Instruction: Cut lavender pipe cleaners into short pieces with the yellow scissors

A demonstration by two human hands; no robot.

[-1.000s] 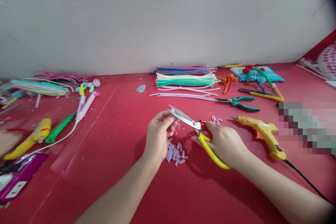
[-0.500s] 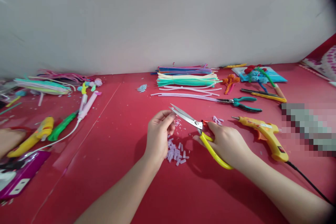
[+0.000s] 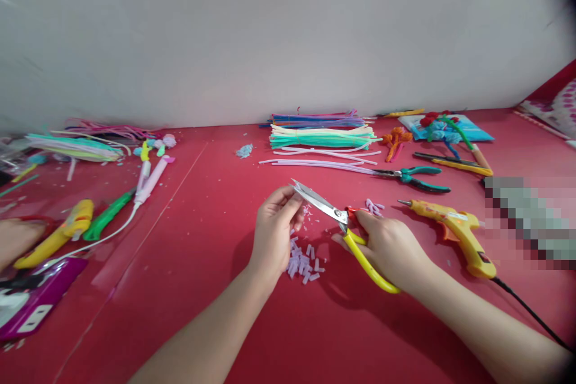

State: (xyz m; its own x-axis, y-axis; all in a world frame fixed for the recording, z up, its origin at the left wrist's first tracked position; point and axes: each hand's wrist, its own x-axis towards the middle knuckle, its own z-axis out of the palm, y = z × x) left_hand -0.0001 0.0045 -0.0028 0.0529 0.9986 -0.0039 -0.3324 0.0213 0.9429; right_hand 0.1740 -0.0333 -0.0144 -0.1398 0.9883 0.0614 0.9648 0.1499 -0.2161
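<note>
My right hand is closed around the yellow handles of a pair of scissors, an orange-red part showing at the pivot. The blades point left, slightly parted, and their tips reach the fingertips of my left hand. That hand is pinched closed, and whatever it holds is too small or hidden to make out. Below the blades lies a pile of short lilac cut pieces, partly behind my left hand. Tiny lilac scraps are scattered above it. A few curled lilac pieces lie beyond my right hand.
Bundled pipe cleaners and loose lilac stems lie toward the wall. Teal-handled pliers and a yellow glue gun are at right. Left, a pink corded tool and a purple box sit near another person's hand.
Hardly anything differs. Both hands and the scissors keep almost the same pose, with the whole view shifted by a few pixels.
</note>
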